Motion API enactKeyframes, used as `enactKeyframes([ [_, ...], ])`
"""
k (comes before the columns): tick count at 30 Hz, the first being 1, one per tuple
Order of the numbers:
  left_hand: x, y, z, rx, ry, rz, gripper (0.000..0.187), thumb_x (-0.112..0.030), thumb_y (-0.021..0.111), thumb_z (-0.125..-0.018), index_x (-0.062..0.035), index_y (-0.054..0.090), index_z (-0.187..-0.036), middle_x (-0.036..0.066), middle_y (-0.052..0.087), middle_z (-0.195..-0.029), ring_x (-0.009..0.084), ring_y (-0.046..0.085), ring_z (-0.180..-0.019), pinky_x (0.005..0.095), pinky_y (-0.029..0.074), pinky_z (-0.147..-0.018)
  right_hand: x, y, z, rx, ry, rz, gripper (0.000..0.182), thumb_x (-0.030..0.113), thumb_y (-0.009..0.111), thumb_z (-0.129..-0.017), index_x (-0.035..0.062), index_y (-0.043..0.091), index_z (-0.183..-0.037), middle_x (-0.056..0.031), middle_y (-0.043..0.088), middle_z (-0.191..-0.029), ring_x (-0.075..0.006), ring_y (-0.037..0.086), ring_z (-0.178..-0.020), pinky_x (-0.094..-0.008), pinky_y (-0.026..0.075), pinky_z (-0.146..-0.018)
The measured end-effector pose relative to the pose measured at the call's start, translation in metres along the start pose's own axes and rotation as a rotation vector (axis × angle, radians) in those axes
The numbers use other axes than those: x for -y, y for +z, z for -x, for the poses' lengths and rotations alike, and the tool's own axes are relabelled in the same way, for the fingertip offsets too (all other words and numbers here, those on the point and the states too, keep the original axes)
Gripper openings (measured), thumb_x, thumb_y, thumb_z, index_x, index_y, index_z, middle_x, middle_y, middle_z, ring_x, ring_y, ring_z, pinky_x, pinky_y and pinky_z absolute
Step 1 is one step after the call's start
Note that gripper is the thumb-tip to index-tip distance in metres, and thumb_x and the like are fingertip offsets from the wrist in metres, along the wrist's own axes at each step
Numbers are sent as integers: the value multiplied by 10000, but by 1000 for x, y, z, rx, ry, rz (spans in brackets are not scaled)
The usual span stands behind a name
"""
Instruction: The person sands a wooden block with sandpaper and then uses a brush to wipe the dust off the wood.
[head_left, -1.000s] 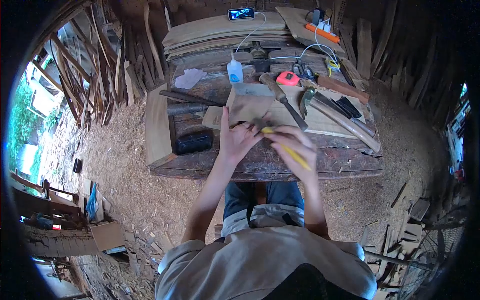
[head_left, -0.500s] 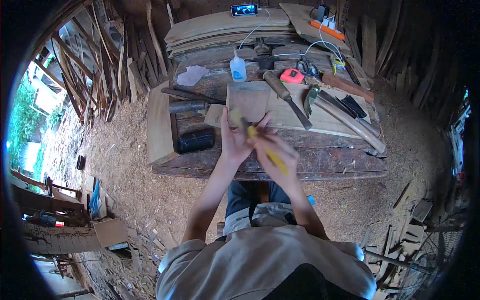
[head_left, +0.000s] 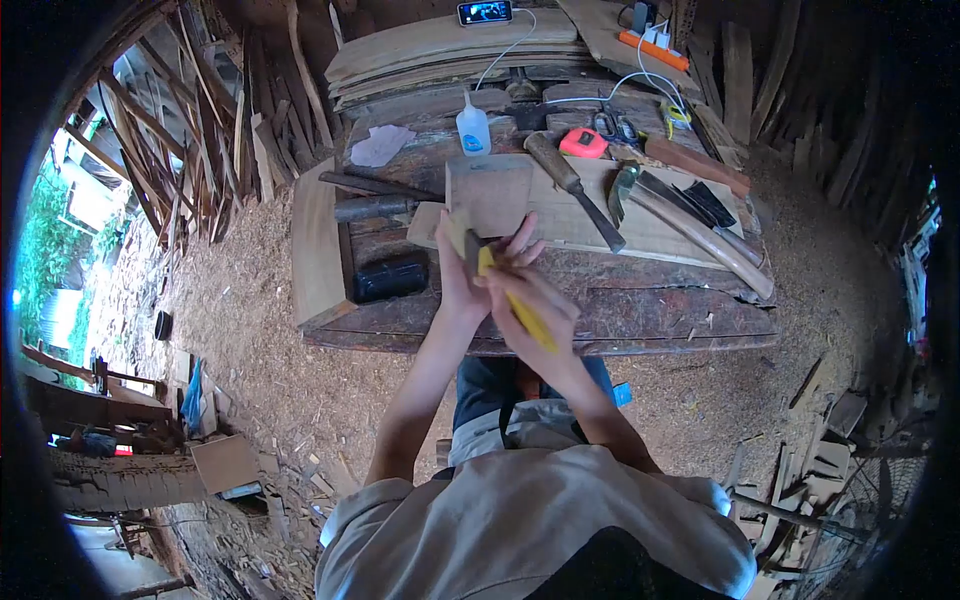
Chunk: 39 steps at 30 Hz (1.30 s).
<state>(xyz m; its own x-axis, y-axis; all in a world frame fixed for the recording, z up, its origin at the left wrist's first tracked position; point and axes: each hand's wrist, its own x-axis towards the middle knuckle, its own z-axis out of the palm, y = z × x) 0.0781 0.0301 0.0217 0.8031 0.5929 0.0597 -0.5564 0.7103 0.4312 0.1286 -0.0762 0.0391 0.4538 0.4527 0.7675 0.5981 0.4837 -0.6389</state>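
Note:
Above the near half of the workbench (head_left: 620,310), my right hand (head_left: 541,292) is closed round a yellow-handled knife (head_left: 530,322). Its dark blade tip points up and left, against or very close to a small pale piece of wood (head_left: 459,230). That piece is held in my left hand (head_left: 461,288), whose thumb is up along one side and whose other fingers show beyond the knife. Motion blurs the wood and the blade, so exact contact cannot be told. Just beyond my hands stands a wooden block (head_left: 490,195).
A chisel (head_left: 575,190) and a hammer (head_left: 695,235) lie on a board to the right, near a red tape measure (head_left: 583,143). A glue bottle (head_left: 473,128) stands behind the block. At left are a black case (head_left: 391,277) and a dark-handled tool (head_left: 375,208).
Both hands have shifted slightly left with the knife and the wood piece. The knife has moved up and left along the wood. My grip stays the same.

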Motion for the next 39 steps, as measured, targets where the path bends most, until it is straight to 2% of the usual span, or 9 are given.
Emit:
enactKeyframes([
  [5,-4,-19,-4,-112,-55,74,865,-723,458,-899,-81,356,-1469,178,450,-1427,349,403,-1381,543,322,-1143,-15,-23,-7,39,-6,93,272,-94,680,-805,-22,690,-1067,-185,696,-960,-270,714,-843,-321,564,-741],
  [8,-2,-33,-10,236,-181,469,897,-717,479,-892,-43,339,-1468,191,452,-1420,352,407,-1376,556,315,-1148,-25,-49,-12,-54,25,215,241,-94,676,-815,-34,685,-1048,-180,704,-928,-248,716,-837,-306,560,-729],
  [10,-3,10,-2,-81,-60,124,935,-725,507,-872,-14,349,-1457,203,454,-1413,341,441,-1339,524,340,-1139,-25,-55,-17,-224,71,161,196,-100,668,-819,-36,693,-1003,-157,710,-889,-218,710,-799,-304,551,-694],
  [14,-2,-22,-6,119,-215,394,950,-741,504,-863,-12,359,-1456,226,467,-1415,358,462,-1319,521,357,-1122,-11,-37,-17,-62,14,267,211,-89,678,-811,-42,682,-1017,-167,699,-875,-236,710,-809,-312,553,-689],
  [20,1,-12,0,88,-69,-104,913,-758,330,-915,-78,293,-1523,248,397,-1485,451,404,-1355,606,282,-1140,9,-7,-22,37,-30,45,200,-71,672,-838,-19,716,-1026,-147,715,-917,-238,717,-877,-297,556,-779],
  [24,0,-50,-14,311,-275,541,916,-765,408,-886,-82,336,-1493,241,441,-1433,416,431,-1341,604,240,-1166,-15,-43,-24,62,113,188,160,-22,674,-874,-28,702,-1031,-167,715,-924,-225,715,-858,-280,546,-766],
  [25,-2,4,-3,-157,-133,93,997,-756,525,-840,61,387,-1393,193,515,-1207,338,470,-1303,587,286,-1153,-27,-50,-25,-59,123,157,148,-30,679,-861,-19,703,-1006,-147,702,-876,-216,693,-786,-282,534,-721],
  [35,-6,-28,-8,344,-308,480,965,-805,437,-847,-6,461,-1387,93,581,-1116,243,548,-1061,475,350,-1093,2,-21,-32,-45,-25,58,182,-71,684,-813,-13,694,-986,-145,681,-867,-239,673,-738,-287,510,-657],
  [39,-7,3,4,-91,-259,-14,900,-782,489,-844,-1,523,-1290,75,590,-976,194,514,-919,400,397,-1005,-5,-25,-34,-20,6,65,139,-36,675,-862,-21,682,-1000,-127,698,-840,-213,696,-756,-268,519,-684],
])
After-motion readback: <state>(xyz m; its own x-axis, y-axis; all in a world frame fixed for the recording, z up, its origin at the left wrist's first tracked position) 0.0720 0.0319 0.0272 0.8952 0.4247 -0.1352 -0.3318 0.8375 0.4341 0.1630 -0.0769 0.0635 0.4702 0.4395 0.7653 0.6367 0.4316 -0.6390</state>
